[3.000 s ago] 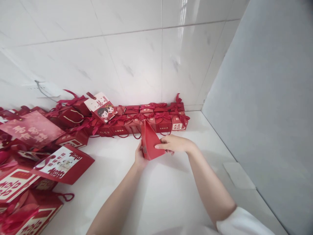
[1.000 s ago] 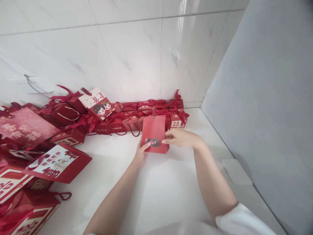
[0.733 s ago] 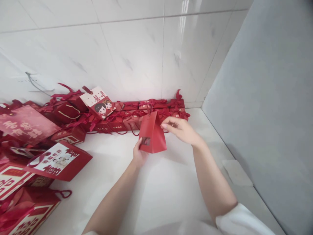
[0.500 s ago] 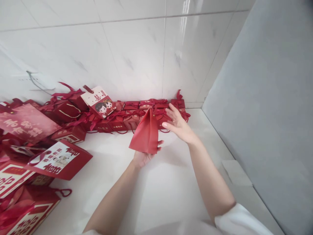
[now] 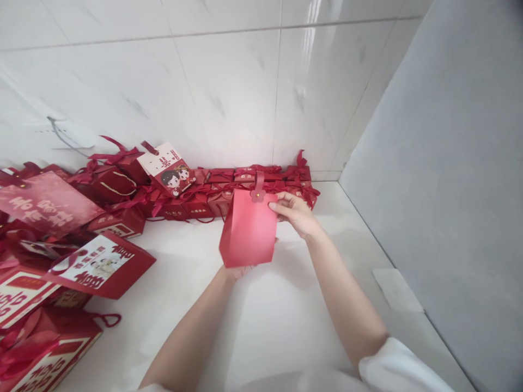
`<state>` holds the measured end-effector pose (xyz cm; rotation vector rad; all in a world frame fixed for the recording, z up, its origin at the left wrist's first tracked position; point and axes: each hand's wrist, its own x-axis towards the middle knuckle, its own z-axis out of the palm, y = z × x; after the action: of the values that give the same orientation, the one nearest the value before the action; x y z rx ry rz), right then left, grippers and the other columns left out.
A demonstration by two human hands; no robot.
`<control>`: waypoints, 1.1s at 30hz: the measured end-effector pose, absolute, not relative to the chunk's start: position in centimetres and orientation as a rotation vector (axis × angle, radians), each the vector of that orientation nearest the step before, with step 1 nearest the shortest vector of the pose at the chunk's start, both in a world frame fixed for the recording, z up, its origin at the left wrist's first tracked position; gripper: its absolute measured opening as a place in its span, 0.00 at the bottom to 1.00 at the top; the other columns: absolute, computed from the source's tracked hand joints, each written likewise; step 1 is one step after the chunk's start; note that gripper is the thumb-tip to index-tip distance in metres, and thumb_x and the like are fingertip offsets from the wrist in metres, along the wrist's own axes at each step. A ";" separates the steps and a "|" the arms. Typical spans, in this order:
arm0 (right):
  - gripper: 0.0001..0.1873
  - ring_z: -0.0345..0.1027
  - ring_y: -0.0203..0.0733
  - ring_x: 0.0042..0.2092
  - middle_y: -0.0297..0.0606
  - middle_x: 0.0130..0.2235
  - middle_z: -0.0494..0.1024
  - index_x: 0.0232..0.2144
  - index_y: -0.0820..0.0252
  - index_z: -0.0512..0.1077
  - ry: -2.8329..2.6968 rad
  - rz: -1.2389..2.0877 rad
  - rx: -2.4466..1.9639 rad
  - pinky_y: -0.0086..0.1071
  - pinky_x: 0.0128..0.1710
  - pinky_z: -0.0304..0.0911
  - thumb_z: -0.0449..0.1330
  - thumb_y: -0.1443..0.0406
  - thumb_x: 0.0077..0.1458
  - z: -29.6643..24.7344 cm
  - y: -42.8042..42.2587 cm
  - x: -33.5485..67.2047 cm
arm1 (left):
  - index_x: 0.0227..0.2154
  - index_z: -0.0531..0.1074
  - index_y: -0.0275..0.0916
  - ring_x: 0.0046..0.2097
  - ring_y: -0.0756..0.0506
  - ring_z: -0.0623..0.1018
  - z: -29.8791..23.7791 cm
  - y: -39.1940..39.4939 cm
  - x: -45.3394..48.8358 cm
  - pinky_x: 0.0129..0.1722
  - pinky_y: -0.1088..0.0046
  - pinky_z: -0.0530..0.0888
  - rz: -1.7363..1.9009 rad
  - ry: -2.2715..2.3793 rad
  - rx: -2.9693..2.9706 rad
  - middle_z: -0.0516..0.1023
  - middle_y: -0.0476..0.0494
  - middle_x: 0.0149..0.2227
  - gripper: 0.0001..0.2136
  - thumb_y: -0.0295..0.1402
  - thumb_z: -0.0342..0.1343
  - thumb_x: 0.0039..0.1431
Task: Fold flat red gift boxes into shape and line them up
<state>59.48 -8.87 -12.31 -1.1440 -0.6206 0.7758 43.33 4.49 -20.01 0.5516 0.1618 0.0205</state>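
Observation:
A plain red gift box (image 5: 253, 231) with a peaked top is held in the air before me, its broad side turned my way. At its top sit a flower-shaped clasp and a short strap (image 5: 259, 181). My left hand (image 5: 238, 272) holds it from below and behind, most of the fingers hidden by the box. With thumb and fingers, my right hand (image 5: 296, 214) pinches the upper right edge. Behind the box, small red boxes tied with ribbons (image 5: 196, 209) stand in rows along the wall.
Many red boxes crowd the left side, among them a pink-fronted one (image 5: 49, 204) and one with a photo panel (image 5: 102, 267). White tiles (image 5: 229, 98) rise at the back and a grey panel (image 5: 449, 163) at right. A pale flat piece (image 5: 396, 290) lies by the panel.
The gift box has turned from its narrow side to its broad side. My right hand, open and apart from it before, has closed on its upper edge.

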 end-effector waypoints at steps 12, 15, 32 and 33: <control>0.18 0.67 0.34 0.26 0.31 0.23 0.74 0.32 0.58 0.73 -0.576 0.546 -1.312 0.29 0.30 0.66 0.67 0.51 0.47 -10.5 -11.0 60.7 | 0.61 0.61 0.29 0.45 0.34 0.80 -20.9 4.0 43.4 0.31 0.67 0.80 -0.085 0.203 0.438 0.78 0.25 0.45 0.42 0.62 0.30 0.60; 0.18 0.62 0.33 0.23 0.28 0.20 0.69 0.29 0.57 0.71 -0.570 0.503 -1.320 0.28 0.26 0.61 0.66 0.50 0.49 -10.4 -11.0 60.6 | 0.59 0.63 0.33 0.30 0.43 0.81 -21.7 4.0 43.7 0.23 0.73 0.77 0.081 0.323 0.483 0.80 0.37 0.34 0.29 0.50 0.34 0.68; 0.14 0.58 0.34 0.26 0.29 0.22 0.65 0.29 0.56 0.73 -0.730 0.391 -1.401 0.30 0.28 0.55 0.62 0.53 0.55 -10.3 -11.9 61.1 | 0.59 0.61 0.43 0.40 0.43 0.81 -22.4 3.3 43.6 0.37 0.68 0.78 0.272 0.261 0.747 0.79 0.41 0.48 0.25 0.35 0.58 0.60; 0.13 0.57 0.34 0.26 0.29 0.22 0.65 0.29 0.56 0.73 -0.726 0.391 -1.400 0.30 0.28 0.54 0.63 0.53 0.54 -10.3 -12.0 61.1 | 0.59 0.61 0.45 0.40 0.43 0.81 -22.5 3.3 43.6 0.38 0.68 0.78 0.274 0.256 0.762 0.79 0.42 0.49 0.26 0.35 0.59 0.59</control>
<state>61.09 -11.96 -10.30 -1.4002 -0.7264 0.3909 43.60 3.28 -22.45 0.7618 0.2557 0.2738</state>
